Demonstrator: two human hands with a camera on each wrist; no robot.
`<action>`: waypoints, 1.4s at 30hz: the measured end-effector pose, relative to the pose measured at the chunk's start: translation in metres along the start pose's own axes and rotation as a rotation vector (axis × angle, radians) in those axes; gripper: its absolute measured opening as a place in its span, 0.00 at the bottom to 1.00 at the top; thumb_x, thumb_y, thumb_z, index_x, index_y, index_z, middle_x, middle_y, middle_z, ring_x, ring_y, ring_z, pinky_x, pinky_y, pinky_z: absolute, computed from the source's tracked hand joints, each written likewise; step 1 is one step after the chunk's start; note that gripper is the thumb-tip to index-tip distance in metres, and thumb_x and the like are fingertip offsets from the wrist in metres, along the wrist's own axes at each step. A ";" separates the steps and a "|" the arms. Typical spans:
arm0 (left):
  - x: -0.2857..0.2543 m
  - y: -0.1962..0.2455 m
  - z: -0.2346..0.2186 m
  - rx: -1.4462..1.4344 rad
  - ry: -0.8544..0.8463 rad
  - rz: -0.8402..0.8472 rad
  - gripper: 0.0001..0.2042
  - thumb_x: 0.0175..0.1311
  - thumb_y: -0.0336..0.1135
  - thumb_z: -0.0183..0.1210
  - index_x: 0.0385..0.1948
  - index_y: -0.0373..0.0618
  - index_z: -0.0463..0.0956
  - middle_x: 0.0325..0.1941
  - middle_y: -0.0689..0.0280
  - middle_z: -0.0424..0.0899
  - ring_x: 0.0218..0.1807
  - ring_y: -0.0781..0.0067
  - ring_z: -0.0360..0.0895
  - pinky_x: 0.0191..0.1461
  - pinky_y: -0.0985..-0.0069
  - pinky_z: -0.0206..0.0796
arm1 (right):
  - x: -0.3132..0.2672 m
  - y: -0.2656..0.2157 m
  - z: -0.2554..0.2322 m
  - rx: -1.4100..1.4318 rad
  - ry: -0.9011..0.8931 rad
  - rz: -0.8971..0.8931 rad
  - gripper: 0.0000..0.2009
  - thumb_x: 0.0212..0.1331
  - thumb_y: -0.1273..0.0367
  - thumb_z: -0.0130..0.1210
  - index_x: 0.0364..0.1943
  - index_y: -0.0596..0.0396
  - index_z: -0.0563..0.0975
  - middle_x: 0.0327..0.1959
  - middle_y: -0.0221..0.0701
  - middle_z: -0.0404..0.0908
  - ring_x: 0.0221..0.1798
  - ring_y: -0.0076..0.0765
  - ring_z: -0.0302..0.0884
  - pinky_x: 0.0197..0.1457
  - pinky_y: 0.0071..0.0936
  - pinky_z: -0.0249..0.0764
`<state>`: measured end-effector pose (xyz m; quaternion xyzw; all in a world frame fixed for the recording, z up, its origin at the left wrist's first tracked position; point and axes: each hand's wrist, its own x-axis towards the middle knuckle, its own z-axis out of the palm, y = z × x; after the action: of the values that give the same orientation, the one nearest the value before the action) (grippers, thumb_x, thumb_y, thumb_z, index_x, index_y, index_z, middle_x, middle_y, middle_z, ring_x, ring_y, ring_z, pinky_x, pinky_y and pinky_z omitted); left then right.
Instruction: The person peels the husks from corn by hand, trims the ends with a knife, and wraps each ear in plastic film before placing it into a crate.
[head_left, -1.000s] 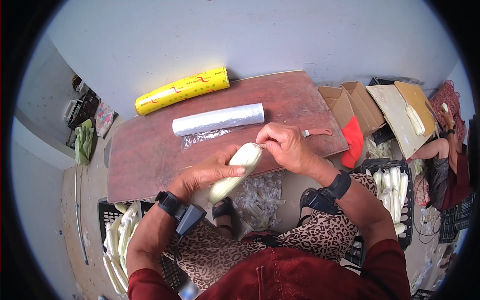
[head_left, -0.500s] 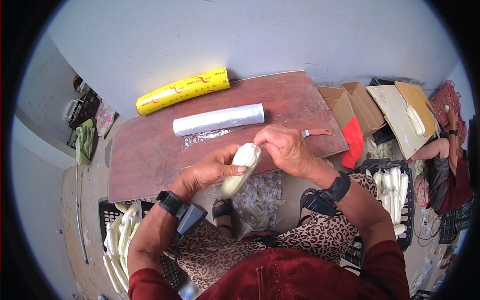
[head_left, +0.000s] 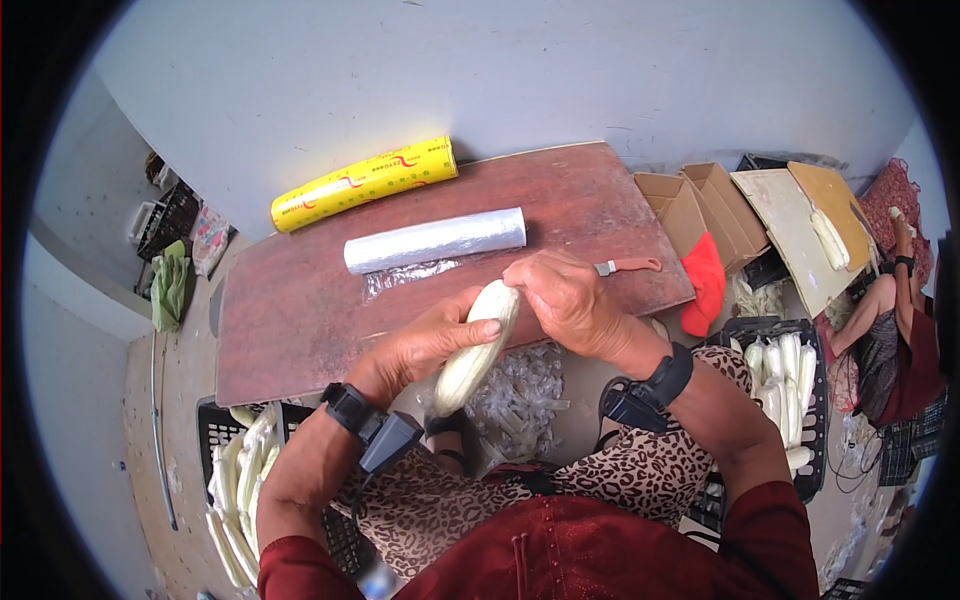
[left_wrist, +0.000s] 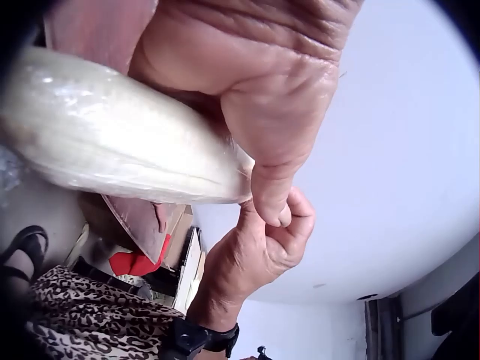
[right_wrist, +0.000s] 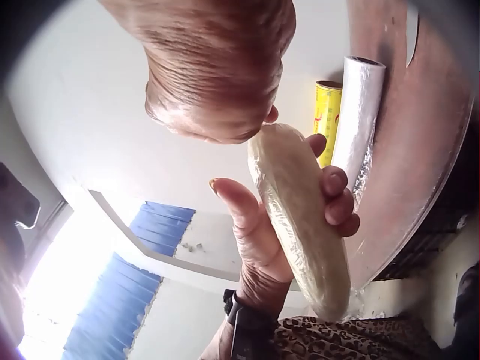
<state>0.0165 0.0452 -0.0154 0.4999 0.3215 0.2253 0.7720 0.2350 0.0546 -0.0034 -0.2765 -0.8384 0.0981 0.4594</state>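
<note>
A long, pale vegetable (head_left: 468,368), wrapped in clear film that shines in both wrist views, is held tilted over the front edge of the table. My left hand (head_left: 425,342) grips it around the middle, thumb along its near side and fingers wrapped behind, as the right wrist view shows. At its upper end my right hand (head_left: 572,300) has its fingers curled in and pinches the film at the tip. In the left wrist view, the wrapped vegetable (left_wrist: 120,135) runs toward the right hand (left_wrist: 251,255), and its far tip sits between the two hands.
On the reddish table (head_left: 300,320) lie a clear film roll (head_left: 435,240), a yellow printed roll (head_left: 365,183) and a knife (head_left: 630,265). Crates of pale vegetables stand left (head_left: 207,425) and right (head_left: 818,400). Film scraps (head_left: 515,400) lie below. Another person sits at far right.
The vegetable has swung slightly, its lower end shifting sideways. My right hand has closed in tighter over the tip and turned, knuckles upward. The left hand keeps its grip.
</note>
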 end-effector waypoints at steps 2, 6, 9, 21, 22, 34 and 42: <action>0.002 0.000 0.002 0.061 0.026 -0.003 0.35 0.58 0.52 0.66 0.61 0.42 0.64 0.43 0.62 0.78 0.46 0.70 0.78 0.56 0.70 0.71 | -0.002 0.000 0.002 -0.033 -0.003 -0.044 0.11 0.49 0.83 0.52 0.38 0.59 0.75 0.32 0.41 0.80 0.38 0.51 0.81 0.42 0.41 0.77; 0.003 -0.002 0.000 0.084 0.124 0.040 0.32 0.61 0.56 0.62 0.58 0.42 0.66 0.40 0.65 0.78 0.39 0.75 0.77 0.42 0.76 0.72 | -0.006 -0.005 0.010 -0.043 0.019 -0.056 0.17 0.48 0.84 0.50 0.46 0.59 0.73 0.37 0.43 0.80 0.44 0.54 0.79 0.48 0.42 0.76; 0.002 -0.002 -0.002 0.059 0.168 0.081 0.30 0.65 0.61 0.55 0.54 0.42 0.69 0.38 0.66 0.78 0.36 0.78 0.76 0.36 0.79 0.71 | -0.010 -0.003 0.012 -0.037 -0.020 -0.034 0.24 0.48 0.85 0.48 0.55 0.61 0.69 0.42 0.45 0.79 0.51 0.55 0.77 0.54 0.42 0.74; 0.004 0.004 0.004 0.112 0.267 0.069 0.27 0.68 0.62 0.49 0.44 0.42 0.75 0.35 0.65 0.78 0.36 0.78 0.75 0.38 0.77 0.69 | -0.014 -0.024 0.014 0.490 -0.060 0.390 0.38 0.53 0.81 0.52 0.71 0.56 0.51 0.55 0.47 0.76 0.61 0.48 0.72 0.64 0.43 0.68; 0.003 0.006 0.006 0.093 0.281 0.057 0.27 0.68 0.61 0.50 0.44 0.42 0.75 0.35 0.65 0.78 0.36 0.77 0.75 0.38 0.77 0.70 | -0.013 -0.022 0.014 0.589 -0.048 0.454 0.39 0.53 0.80 0.54 0.71 0.55 0.51 0.58 0.47 0.74 0.61 0.47 0.72 0.64 0.43 0.68; 0.008 0.030 0.005 -0.499 0.274 0.289 0.32 0.66 0.66 0.42 0.39 0.40 0.74 0.35 0.55 0.78 0.38 0.57 0.78 0.48 0.60 0.73 | -0.008 -0.024 0.040 0.619 -0.227 0.491 0.51 0.50 0.64 0.70 0.72 0.57 0.43 0.68 0.50 0.57 0.70 0.46 0.60 0.72 0.41 0.60; 0.005 0.023 -0.010 -0.390 0.380 0.335 0.20 0.70 0.50 0.42 0.41 0.41 0.72 0.39 0.54 0.79 0.43 0.54 0.78 0.53 0.56 0.71 | -0.015 -0.020 0.052 0.466 -0.451 0.688 0.36 0.56 0.53 0.62 0.58 0.69 0.61 0.49 0.58 0.74 0.52 0.55 0.78 0.55 0.42 0.73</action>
<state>0.0123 0.0639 0.0010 0.3376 0.3240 0.4961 0.7314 0.1908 0.0344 -0.0342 -0.3994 -0.7326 0.4879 0.2565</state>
